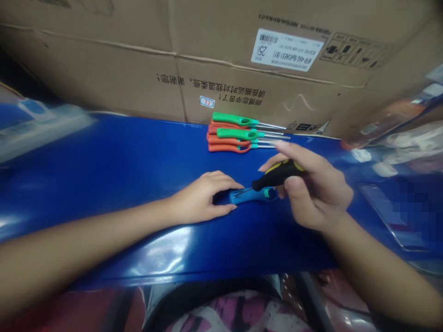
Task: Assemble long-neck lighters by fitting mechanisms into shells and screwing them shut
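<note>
A blue long-neck lighter (pixel 255 195) lies on the blue tabletop. My left hand (pixel 204 196) pinches its left end between thumb and fingers. In my right hand (pixel 313 189) is a black and yellow screwdriver (pixel 282 175), gripped by its handle and tilted down to the left. The screwdriver's thin shaft reaches the lighter's body near my left fingertips; whether the tip touches cannot be made out. The right end of the lighter is partly hidden behind my right fingers. Just beyond both hands is a pile of green lighters (pixel 231 119) and orange lighters (pixel 228 147), their metal necks pointing right.
A large cardboard box (pixel 138 69) with printing and a white label (pixel 287 50) stands along the back of the blue table (pixel 121 161). To the right lies a flat phone-like object (pixel 391 216), near blurred white items (pixel 384 168). A blurred pale bag (pixel 44 129) is at left.
</note>
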Demonstrator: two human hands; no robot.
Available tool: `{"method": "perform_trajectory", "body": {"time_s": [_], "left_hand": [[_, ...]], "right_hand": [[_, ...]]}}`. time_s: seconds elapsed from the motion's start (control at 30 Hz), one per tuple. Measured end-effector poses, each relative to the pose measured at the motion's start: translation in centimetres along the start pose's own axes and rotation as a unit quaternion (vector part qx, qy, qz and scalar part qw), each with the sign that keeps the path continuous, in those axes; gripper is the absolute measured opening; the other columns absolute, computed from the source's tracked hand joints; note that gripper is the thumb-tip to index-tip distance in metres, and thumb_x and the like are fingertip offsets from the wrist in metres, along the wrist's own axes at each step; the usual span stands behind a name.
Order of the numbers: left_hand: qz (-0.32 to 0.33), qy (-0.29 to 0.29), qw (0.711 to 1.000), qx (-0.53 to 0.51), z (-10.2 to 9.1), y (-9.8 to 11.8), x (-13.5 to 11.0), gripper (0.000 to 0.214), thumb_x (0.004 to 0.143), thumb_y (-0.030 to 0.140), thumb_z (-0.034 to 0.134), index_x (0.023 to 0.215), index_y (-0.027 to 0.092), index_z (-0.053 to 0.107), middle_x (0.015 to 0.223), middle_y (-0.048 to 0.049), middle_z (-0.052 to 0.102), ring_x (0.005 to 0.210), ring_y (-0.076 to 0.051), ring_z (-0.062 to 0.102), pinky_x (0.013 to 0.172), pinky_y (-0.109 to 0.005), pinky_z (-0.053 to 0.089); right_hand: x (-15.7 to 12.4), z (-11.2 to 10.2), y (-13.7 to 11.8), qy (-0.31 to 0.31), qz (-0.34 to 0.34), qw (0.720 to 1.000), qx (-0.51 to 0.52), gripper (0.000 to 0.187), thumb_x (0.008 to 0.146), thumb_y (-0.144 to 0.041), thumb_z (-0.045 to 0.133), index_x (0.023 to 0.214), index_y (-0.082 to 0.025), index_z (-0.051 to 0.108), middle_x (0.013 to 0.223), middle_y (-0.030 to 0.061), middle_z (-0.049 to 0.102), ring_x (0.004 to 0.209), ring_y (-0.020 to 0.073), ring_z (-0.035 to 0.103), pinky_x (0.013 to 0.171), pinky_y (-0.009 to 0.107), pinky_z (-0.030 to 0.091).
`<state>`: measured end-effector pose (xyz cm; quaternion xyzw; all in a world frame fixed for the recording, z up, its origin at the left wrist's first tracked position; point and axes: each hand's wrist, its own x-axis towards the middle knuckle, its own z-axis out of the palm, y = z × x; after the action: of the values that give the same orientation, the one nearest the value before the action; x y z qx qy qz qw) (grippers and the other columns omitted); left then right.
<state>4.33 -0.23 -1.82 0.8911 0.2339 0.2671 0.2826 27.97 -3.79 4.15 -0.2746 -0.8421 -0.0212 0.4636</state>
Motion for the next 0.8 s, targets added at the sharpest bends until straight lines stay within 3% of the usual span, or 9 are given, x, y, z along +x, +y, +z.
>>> {"method": "perform_trajectory", "body": {"time_s": [0.1, 0.27, 0.33, 0.4, 0.47, 0.57, 0.67, 0.73, 0.8], "left_hand": [[-0.001, -0.004, 1.000, -0.002, 0.01, 0.01, 0.02, 0.036, 0.087, 0.025, 0.071, 0.122, 0.019, 0.066, 0.116, -0.0073, 0.072, 0.109, -0.023, 0.064, 0.100, -0.041, 0.048], [-0.002, -0.005, 1.000, 0.002, 0.00, -0.07, -0.03, 0.037, 0.088, 0.027, 0.071, 0.124, 0.018, 0.065, 0.117, -0.0078, 0.071, 0.110, -0.023, 0.064, 0.101, -0.040, 0.047], [0.001, -0.005, 1.000, 0.003, 0.02, -0.13, -0.06, 0.038, 0.089, 0.027, 0.071, 0.124, 0.017, 0.065, 0.118, -0.0077, 0.071, 0.110, -0.022, 0.064, 0.101, -0.039, 0.047], [0.003, -0.004, 1.000, 0.002, 0.04, -0.16, -0.05, 0.038, 0.088, 0.027, 0.071, 0.125, 0.018, 0.065, 0.117, -0.0073, 0.071, 0.110, -0.022, 0.064, 0.100, -0.039, 0.047], [0.004, -0.004, 1.000, -0.001, 0.05, -0.17, -0.01, 0.038, 0.088, 0.027, 0.072, 0.125, 0.019, 0.065, 0.116, -0.0069, 0.072, 0.109, -0.023, 0.064, 0.100, -0.039, 0.047], [0.002, -0.005, 1.000, -0.002, 0.05, -0.15, 0.03, 0.039, 0.088, 0.026, 0.072, 0.125, 0.020, 0.065, 0.117, -0.0068, 0.072, 0.110, -0.023, 0.064, 0.101, -0.039, 0.047], [0.000, -0.002, 1.000, 0.003, 0.07, -0.16, -0.01, 0.038, 0.088, 0.027, 0.072, 0.124, 0.019, 0.066, 0.117, -0.0074, 0.071, 0.110, -0.023, 0.064, 0.102, -0.040, 0.046], [0.003, 0.000, 1.000, 0.004, 0.09, -0.18, -0.04, 0.037, 0.088, 0.027, 0.072, 0.123, 0.018, 0.066, 0.117, -0.0078, 0.071, 0.111, -0.023, 0.064, 0.102, -0.040, 0.047], [0.005, 0.000, 1.000, 0.003, 0.10, -0.18, -0.05, 0.037, 0.088, 0.027, 0.071, 0.124, 0.019, 0.065, 0.117, -0.0078, 0.072, 0.110, -0.023, 0.065, 0.101, -0.040, 0.047]], "right_hand": [[0.15, -0.21, 0.01, 0.027, -0.032, 0.997, -0.069, 0.043, 0.094, -0.031, 0.066, 0.136, -0.031, 0.062, 0.095, 0.0038, 0.077, 0.074, 0.0196, 0.071, 0.066, 0.033, 0.061], [0.05, -0.06, 0.39, -0.014, 0.065, 0.998, 0.015, 0.045, 0.105, -0.028, 0.039, 0.150, -0.032, 0.046, 0.116, 0.0047, 0.074, 0.077, 0.0182, 0.073, 0.064, 0.034, 0.062], [0.05, 0.05, 0.59, -0.007, 0.069, 0.997, 0.021, 0.043, 0.102, -0.028, 0.051, 0.144, -0.033, 0.052, 0.111, 0.0028, 0.075, 0.074, 0.0171, 0.073, 0.061, 0.032, 0.061], [0.08, 0.05, 0.77, 0.040, 0.026, 0.998, -0.032, 0.037, 0.093, -0.030, 0.068, 0.129, -0.032, 0.065, 0.102, 0.0021, 0.077, 0.073, 0.0176, 0.073, 0.061, 0.029, 0.060], [0.08, -0.04, 0.85, 0.071, -0.013, 0.994, -0.084, 0.030, 0.088, -0.033, 0.074, 0.117, -0.029, 0.071, 0.093, 0.0022, 0.078, 0.071, 0.0177, 0.073, 0.062, 0.028, 0.059], [-0.05, -0.10, 0.71, 0.052, 0.006, 0.998, -0.041, 0.032, 0.101, -0.037, 0.051, 0.124, -0.024, 0.069, 0.098, 0.0057, 0.077, 0.078, 0.0197, 0.074, 0.068, 0.033, 0.061], [-0.14, 0.01, 0.44, -0.013, 0.080, 0.996, 0.026, 0.044, 0.104, -0.032, 0.036, 0.144, -0.025, 0.052, 0.116, 0.0067, 0.074, 0.077, 0.0189, 0.073, 0.065, 0.035, 0.061], [-0.14, 0.09, 0.38, -0.018, 0.087, 0.996, 0.016, 0.043, 0.102, -0.033, 0.045, 0.145, -0.030, 0.050, 0.111, 0.0038, 0.076, 0.069, 0.0168, 0.072, 0.059, 0.032, 0.060], [-0.12, 0.10, 0.45, 0.033, 0.049, 0.997, -0.046, 0.038, 0.094, -0.035, 0.064, 0.132, -0.032, 0.062, 0.098, 0.0010, 0.078, 0.065, 0.0163, 0.070, 0.056, 0.029, 0.057]]}}
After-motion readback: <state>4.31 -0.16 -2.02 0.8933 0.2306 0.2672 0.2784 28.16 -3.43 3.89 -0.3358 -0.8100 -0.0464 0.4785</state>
